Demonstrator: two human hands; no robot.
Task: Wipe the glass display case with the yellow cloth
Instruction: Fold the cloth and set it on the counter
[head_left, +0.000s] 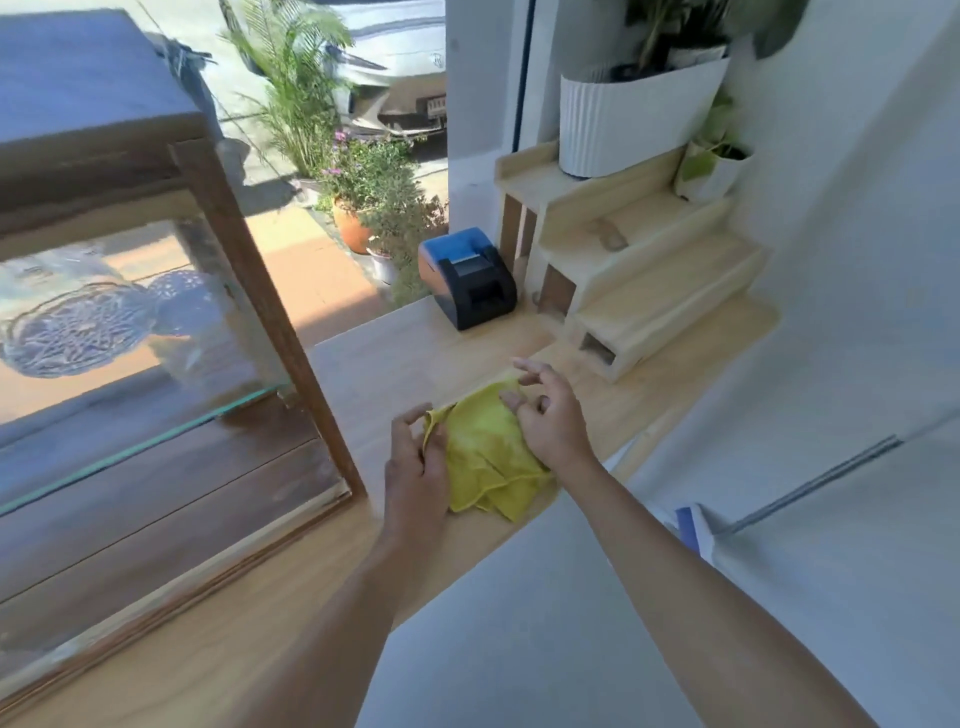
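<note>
At lower centre, the yellow cloth (485, 452) lies crumpled on the wooden counter (395, 364), its length running toward the upper right. The left hand (418, 467) pinches its left edge; the right hand (550, 415) rests on it, fingers loose. The glass case (156, 322) at left holds doilies (78, 332).

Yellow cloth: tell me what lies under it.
The yellow cloth lies crumpled on the wooden counter, between both hands. Whether anything sits beneath it is hidden by its folds.

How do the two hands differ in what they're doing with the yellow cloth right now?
The left hand pinches the yellow cloth at its left edge; the right hand rests on its far right side, fingers spread and loosely curled. The left hand sits nearer the glass display case. Both are at the cloth on the wooden counter.
</note>
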